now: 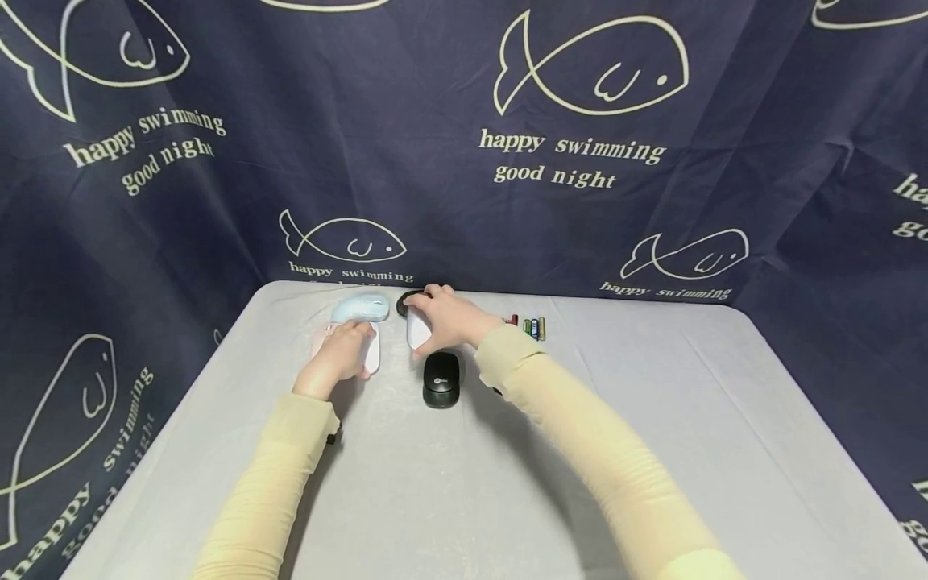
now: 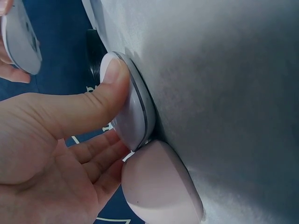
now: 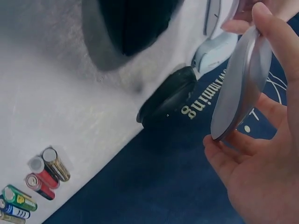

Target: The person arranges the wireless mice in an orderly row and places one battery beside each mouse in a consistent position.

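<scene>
White rounded mouse (image 2: 134, 117), left grip (image 1: 342, 354) pinching, silvery curved mouse (image 3: 237, 88), right grip (image 1: 451, 316) pinching

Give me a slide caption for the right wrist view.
Right hand gripping a pale mouse, with batteries on the table.

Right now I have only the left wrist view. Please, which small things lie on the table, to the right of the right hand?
Observer: Batteries lie there, to the right of the right hand.
Operator: Thank you. And is there something on the near side of that hand?
Observer: Yes, a black mouse sits on the near side.
Operator: What lies just beyond the white mouse that the left hand holds?
Observer: A blue mouse lies just beyond it, as the head view shows.
</scene>
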`<action>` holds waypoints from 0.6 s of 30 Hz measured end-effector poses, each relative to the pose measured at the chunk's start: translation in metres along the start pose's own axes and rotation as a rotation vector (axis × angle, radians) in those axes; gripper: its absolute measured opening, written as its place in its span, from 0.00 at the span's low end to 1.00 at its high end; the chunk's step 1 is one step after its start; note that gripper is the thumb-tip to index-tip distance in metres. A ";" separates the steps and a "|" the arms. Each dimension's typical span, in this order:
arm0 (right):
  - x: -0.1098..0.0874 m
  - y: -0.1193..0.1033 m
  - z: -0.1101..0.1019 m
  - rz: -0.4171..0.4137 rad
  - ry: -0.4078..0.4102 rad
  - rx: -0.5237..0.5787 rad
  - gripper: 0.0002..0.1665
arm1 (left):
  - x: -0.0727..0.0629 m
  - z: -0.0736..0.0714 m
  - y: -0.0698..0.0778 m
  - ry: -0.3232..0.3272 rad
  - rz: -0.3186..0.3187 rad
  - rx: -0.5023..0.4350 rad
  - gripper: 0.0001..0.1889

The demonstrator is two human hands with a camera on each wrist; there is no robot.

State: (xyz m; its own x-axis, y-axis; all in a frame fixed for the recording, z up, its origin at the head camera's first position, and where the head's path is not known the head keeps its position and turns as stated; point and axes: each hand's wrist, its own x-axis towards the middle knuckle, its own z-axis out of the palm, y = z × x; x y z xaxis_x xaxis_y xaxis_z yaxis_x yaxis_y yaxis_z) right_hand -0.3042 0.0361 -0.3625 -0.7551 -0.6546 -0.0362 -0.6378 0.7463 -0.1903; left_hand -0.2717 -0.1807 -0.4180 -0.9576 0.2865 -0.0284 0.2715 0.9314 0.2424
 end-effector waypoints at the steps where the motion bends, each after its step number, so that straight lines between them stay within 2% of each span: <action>1: -0.001 0.001 -0.002 -0.002 0.001 -0.001 0.56 | 0.000 0.000 0.000 -0.001 0.000 0.000 0.39; 8: -0.010 0.002 -0.015 0.012 -0.021 -0.005 0.55 | 0.001 0.000 0.000 -0.003 0.003 0.006 0.39; 18: -0.024 0.013 -0.029 0.021 0.051 -0.011 0.56 | 0.000 -0.001 0.000 0.006 0.011 0.008 0.39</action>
State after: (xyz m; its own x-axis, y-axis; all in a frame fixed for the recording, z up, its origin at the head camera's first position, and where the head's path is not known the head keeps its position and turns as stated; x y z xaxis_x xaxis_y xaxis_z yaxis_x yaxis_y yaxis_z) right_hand -0.2989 0.0648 -0.3359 -0.7748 -0.6321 0.0104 -0.6233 0.7610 -0.1796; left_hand -0.2718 -0.1806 -0.4171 -0.9551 0.2955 -0.0194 0.2830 0.9300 0.2347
